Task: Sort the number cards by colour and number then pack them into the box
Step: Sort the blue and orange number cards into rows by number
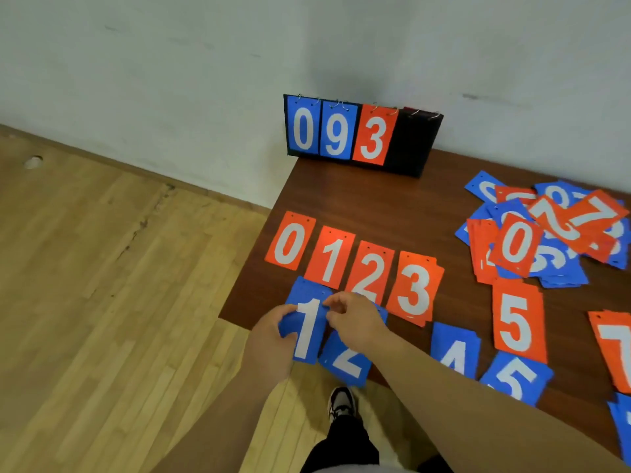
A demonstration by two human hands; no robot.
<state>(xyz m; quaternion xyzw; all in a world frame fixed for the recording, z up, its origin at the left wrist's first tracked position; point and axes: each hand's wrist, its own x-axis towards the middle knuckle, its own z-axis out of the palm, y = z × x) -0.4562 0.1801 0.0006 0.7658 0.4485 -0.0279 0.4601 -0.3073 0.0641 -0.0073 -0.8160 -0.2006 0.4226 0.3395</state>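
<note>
Red cards 0 (289,241), 1 (330,257), 2 (369,273) and 3 (415,291) lie in a row on the brown table (375,199). Below them sit blue cards 1 (307,327), 2 (345,361), 4 (456,349) and 5 (516,378). My left hand (269,346) grips the blue 1 card's left edge. My right hand (355,319) pinches its right edge, covering part of the blue 2. Red 5 (518,320) and red 7 (614,349) lie further right. A mixed heap of red and blue cards (546,233) sits at the right.
A black flip scoreboard (362,134) showing blue 0, blue 9 and red 3 stands at the table's far edge against the wall. The table's left corner overhangs wooden floor (102,285). My shoe (341,402) shows below the table edge. More blue cards (623,428) peek in at the lower right.
</note>
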